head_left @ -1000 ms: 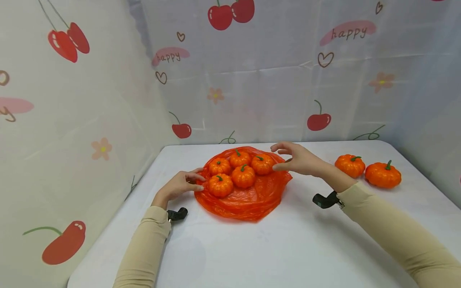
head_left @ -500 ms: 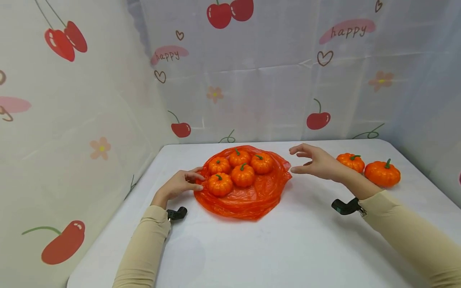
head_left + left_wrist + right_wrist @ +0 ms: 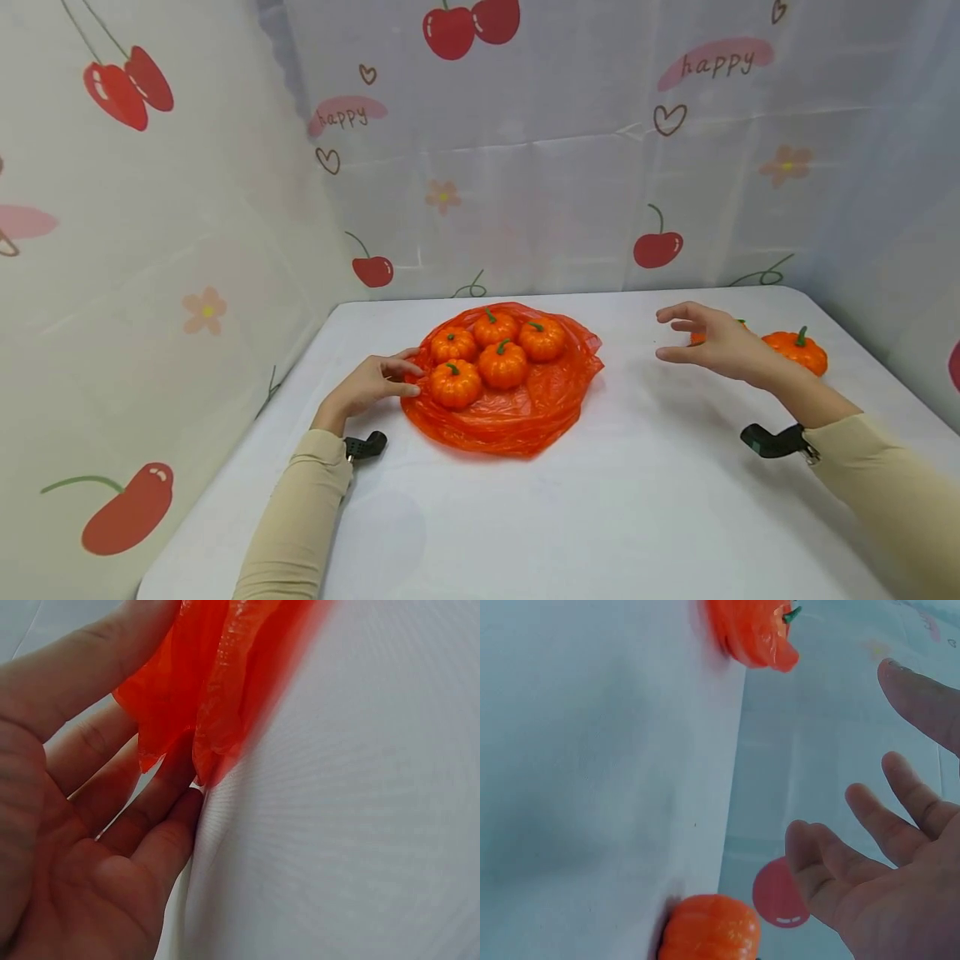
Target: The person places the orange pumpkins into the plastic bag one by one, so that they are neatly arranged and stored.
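In the head view a red plastic bag [image 3: 517, 427] lies spread on the table, its rim rolled around several small orange pumpkins [image 3: 502, 365] with green stems. My left hand [image 3: 369, 385] is at the bag's left edge; in the left wrist view the bag's thin red film [image 3: 214, 682] passes between thumb and fingers. To the right of the bag, my right hand [image 3: 720, 343] hovers with spread, slightly bent fingers and holds nothing. Behind it sit two more pumpkins; one [image 3: 804, 353] shows mostly, the other [image 3: 697, 338] is largely covered by the hand.
The white table [image 3: 525, 525] reaches a patterned curtain [image 3: 525, 208] at the back, with more curtain at both sides. A black wrist camera [image 3: 772, 442] juts out under the right wrist, another [image 3: 366, 446] at the left wrist.
My right hand has moved right, away from the bag's right rim toward the two loose pumpkins, and now partly covers them. My left hand has stayed at the bag's edge.
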Available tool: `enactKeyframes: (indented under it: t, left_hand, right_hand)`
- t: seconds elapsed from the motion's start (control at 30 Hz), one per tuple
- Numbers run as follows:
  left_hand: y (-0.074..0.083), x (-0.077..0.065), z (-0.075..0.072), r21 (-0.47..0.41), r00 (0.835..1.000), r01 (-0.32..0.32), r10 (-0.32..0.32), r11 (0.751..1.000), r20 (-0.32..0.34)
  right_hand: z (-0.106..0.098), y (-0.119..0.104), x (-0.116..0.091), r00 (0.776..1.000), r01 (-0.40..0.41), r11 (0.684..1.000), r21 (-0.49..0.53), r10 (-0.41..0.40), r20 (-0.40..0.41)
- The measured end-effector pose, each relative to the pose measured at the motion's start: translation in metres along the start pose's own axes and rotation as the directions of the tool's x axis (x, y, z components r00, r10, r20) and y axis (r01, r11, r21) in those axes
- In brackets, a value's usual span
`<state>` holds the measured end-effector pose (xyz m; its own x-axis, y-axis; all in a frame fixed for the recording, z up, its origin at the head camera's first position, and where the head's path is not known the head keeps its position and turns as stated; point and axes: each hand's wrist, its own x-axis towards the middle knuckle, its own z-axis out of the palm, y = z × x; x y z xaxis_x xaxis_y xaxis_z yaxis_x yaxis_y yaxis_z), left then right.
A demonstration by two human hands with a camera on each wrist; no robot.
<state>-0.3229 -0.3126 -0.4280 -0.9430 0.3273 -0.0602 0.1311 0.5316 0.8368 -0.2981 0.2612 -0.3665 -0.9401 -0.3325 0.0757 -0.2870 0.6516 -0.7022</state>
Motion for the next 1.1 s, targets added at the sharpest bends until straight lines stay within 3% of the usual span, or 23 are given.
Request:
enactKeyframes:
  t: [0.27, 0.43, 0.7, 1.1]
  left_hand:
    - [0.001, -0.002, -0.001, -0.024, 1.0, 0.001, -0.001, 1.0, -0.007]
    - [0.003, -0.003, 0.0, -0.026, 1.0, -0.003, 0.003, 1.0, -0.007]
    - [0.001, 0.0, 0.0, -0.004, 1.0, -0.003, 0.003, 1.0, -0.008]
    - [0.001, 0.0, 0.0, 0.018, 1.0, -0.008, 0.008, 1.0, -0.001]
  right_hand:
    - [-0.029, 0.02, -0.013, 0.996, -0.077, 0.997, 0.004, 0.077, -0.039]
    - [-0.045, 0.038, -0.019, 0.99, -0.089, 0.995, -0.039, 0.084, -0.115]
    - [-0.079, 0.074, -0.037, 0.962, -0.187, 0.982, 0.018, 0.187, -0.202]
    - [-0.087, 0.119, -0.049, 0.951, -0.237, 0.967, 0.098, 0.252, -0.182]
